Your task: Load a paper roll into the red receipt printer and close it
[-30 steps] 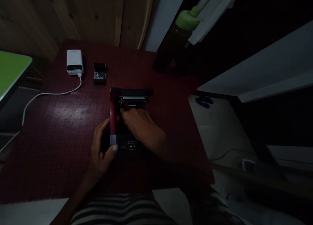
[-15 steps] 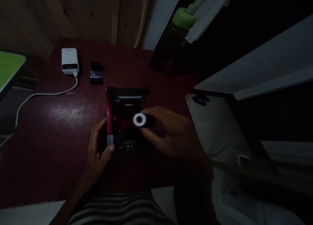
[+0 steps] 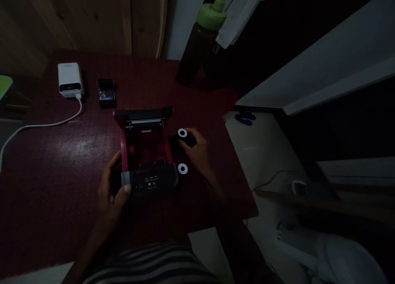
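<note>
My left hand grips the near left corner of an open red-and-black compact printer, whose red inner compartment shows. To the right of the printer, my right hand holds a black roll with a white ring end. A second white ring lies closer to me, next to the printer's right side. Darkness hides whether this ring joins the roll.
The dark red table also carries a white power bank with a white cable and a small black packet. A dark bottle with a green cap stands beyond the table's far right corner, below a hanging white cloth.
My right hand has moved from over the printer to its right, with the black roll. A second white ring now shows. The whole view has shifted left.
</note>
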{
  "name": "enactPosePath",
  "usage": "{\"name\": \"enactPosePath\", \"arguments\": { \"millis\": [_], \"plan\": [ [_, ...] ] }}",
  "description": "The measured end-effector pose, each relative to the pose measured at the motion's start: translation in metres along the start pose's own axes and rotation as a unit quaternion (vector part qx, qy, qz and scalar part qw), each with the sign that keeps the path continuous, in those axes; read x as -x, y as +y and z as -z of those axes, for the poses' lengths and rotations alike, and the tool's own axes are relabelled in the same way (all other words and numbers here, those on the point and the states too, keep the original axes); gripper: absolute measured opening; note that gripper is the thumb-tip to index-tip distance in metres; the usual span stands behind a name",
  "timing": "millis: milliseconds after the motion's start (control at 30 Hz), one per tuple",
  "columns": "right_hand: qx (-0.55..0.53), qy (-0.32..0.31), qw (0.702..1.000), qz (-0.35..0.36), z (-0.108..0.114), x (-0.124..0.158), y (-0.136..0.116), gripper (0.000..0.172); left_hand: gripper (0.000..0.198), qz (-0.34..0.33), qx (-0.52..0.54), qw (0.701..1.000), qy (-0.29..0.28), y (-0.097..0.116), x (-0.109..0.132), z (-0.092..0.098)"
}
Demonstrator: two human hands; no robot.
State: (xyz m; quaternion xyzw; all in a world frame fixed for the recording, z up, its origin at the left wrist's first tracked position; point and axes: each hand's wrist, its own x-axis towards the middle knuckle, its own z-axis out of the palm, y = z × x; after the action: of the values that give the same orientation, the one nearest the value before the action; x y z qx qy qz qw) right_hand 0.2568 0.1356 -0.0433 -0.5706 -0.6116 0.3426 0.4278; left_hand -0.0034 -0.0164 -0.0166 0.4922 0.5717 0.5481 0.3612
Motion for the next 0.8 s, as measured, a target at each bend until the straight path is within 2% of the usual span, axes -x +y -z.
{"name": "enactPosePath", "arguments": {
  "millis": [100, 200, 333, 400, 467, 600, 700, 800],
  "plan": [
    [0.004, -0.010, 1.000, -0.007, 0.008, 0.005, 0.003, 0.040, 0.069, -0.001, -0.005, 1.000, 0.005, 0.001, 0.000, 0.000],
    [0.009, -0.022, 1.000, -0.017, 0.028, 0.022, -0.001, 0.052, 0.070, 0.004, -0.002, 1.000, 0.001, 0.003, 0.000, 0.000],
    [0.023, -0.065, 0.997, -0.028, 0.054, 0.061, -0.014, 0.033, 0.071, 0.018, -0.009, 1.000, -0.001, 0.005, 0.000, 0.000],
    [0.025, -0.095, 0.995, -0.023, 0.055, 0.077, -0.017, 0.036, 0.071, 0.017, -0.009, 1.000, 0.006, 0.003, 0.000, -0.001],
    [0.028, -0.107, 0.994, -0.011, 0.046, 0.086, -0.017, 0.041, 0.071, 0.014, -0.004, 1.000, 0.009, 0.001, 0.001, -0.002],
    [0.042, -0.099, 0.994, 0.010, 0.034, 0.091, -0.017, 0.035, 0.070, 0.009, 0.003, 1.000, 0.000, -0.001, 0.002, -0.001],
    [0.060, -0.099, 0.993, 0.031, 0.052, 0.091, -0.043, 0.035, 0.068, 0.003, -0.003, 1.000, -0.010, 0.002, 0.001, 0.000],
    [0.143, -0.111, 0.978, 0.100, 0.070, 0.082, -0.090, 0.046, 0.067, -0.001, -0.007, 1.000, -0.015, 0.006, 0.001, 0.000]
  ]
}}
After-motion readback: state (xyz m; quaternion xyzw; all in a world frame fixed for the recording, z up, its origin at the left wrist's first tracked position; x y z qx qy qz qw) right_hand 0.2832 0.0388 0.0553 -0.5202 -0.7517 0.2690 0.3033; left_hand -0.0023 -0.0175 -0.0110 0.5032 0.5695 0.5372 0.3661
